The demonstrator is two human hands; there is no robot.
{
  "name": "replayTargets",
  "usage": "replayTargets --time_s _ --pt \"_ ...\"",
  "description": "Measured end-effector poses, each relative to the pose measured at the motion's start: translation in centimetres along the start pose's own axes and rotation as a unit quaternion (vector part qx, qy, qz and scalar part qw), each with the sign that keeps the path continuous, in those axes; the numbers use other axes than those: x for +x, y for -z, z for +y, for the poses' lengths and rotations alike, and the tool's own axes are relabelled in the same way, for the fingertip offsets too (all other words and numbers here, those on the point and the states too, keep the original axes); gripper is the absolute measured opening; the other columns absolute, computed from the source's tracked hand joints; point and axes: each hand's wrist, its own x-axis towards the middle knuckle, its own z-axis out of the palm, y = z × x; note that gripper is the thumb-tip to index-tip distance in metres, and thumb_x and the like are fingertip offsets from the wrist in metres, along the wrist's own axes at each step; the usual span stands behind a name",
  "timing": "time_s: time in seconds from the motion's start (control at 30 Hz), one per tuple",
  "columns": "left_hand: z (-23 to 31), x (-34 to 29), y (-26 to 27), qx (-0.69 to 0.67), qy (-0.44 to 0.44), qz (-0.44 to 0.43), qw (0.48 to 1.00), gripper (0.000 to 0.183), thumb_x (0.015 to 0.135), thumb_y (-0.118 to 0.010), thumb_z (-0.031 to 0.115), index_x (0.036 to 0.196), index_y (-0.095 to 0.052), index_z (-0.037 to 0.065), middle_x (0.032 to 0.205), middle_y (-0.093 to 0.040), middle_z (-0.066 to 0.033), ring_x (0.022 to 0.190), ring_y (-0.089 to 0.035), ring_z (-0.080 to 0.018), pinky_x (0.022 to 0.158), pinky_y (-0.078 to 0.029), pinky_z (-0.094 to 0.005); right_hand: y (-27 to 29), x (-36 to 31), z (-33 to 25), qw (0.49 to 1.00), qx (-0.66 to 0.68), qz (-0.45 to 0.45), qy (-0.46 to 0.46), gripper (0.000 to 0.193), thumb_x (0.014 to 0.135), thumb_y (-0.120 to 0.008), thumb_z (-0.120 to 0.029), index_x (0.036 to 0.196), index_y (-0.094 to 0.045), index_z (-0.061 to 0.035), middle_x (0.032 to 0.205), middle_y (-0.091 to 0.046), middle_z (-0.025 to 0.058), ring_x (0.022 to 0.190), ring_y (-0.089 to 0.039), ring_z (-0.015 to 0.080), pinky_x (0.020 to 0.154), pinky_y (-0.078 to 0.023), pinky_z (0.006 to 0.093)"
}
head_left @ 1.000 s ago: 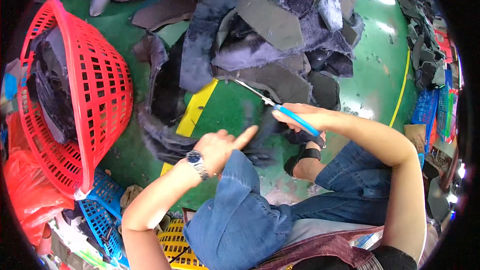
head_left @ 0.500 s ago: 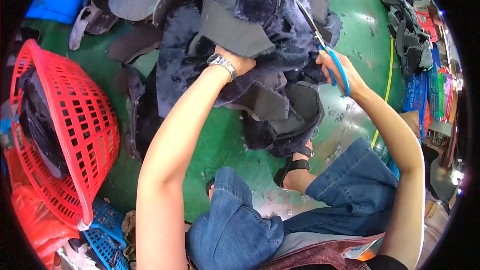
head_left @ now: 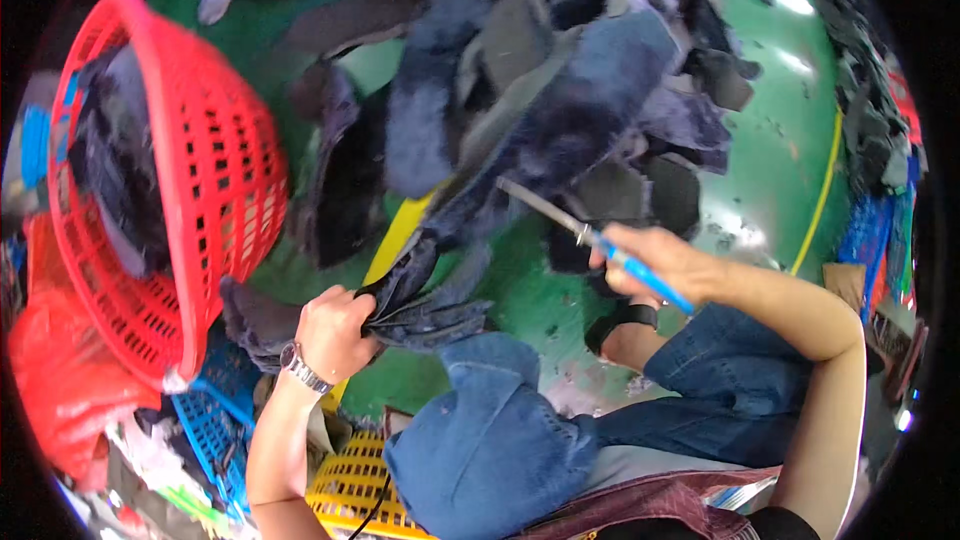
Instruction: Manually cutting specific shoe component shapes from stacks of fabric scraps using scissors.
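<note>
Just beyond our denim knee (head_left: 490, 420), left of centre, we are gripping a bunch of dark plush strips (head_left: 440, 316) in our left hand (head_left: 338, 330), fingers closed around them. From beside that bunch, a long plush piece (head_left: 590, 90) is stretching away from us, its long axis slanting up to the right; we cannot tell whether the two are joined. Our right hand (head_left: 655, 262) is holding blue-handled scissors (head_left: 584, 234), whose blades are pointing up and left, their tip overlapping the piece's lower part; blur is hiding whether they are parted. Our left hand is sitting nearer that lower end. Grey offcuts (head_left: 515, 35) are crowding the long piece on the green floor (head_left: 535, 300), while a red basket (head_left: 168, 160) is standing to our left and a yellow basket (head_left: 355, 485) is resting near our left forearm.
</note>
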Motion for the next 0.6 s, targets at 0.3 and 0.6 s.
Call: replayTargets --time_s 0.3,0.6 --pt "0.3 -3.6 -2.6 -0.001 0.046 0.045 0.998 0.013 0.055 -0.057 0.004 0.065 -0.047 0.004 0.069 -0.055 -0.0120 0.072 -0.053 -0.0306 0.063 -0.045 -0.0396 -6.3 5.2 -2.2 0.985 0.048 -0.147 -0.082 0.066 0.077 -0.034 -0.069 0.072 -0.048 -0.0050 0.064 -0.050 0.0066 0.058 -0.051 0.0153 0.054 -0.042 0.0296" --pt "0.7 -3.4 -3.4 -0.003 0.060 0.047 0.997 0.014 0.056 -0.057 0.004 0.067 -0.049 0.003 0.072 -0.057 -0.0134 0.076 -0.055 -0.0310 0.066 -0.046 -0.0395 -7.0 5.7 -4.7 0.971 0.123 -0.122 -0.162 0.057 0.082 -0.040 -0.059 0.083 -0.052 -0.0033 0.062 -0.046 0.0022 0.055 -0.047 0.0101 0.051 -0.039 0.0245"
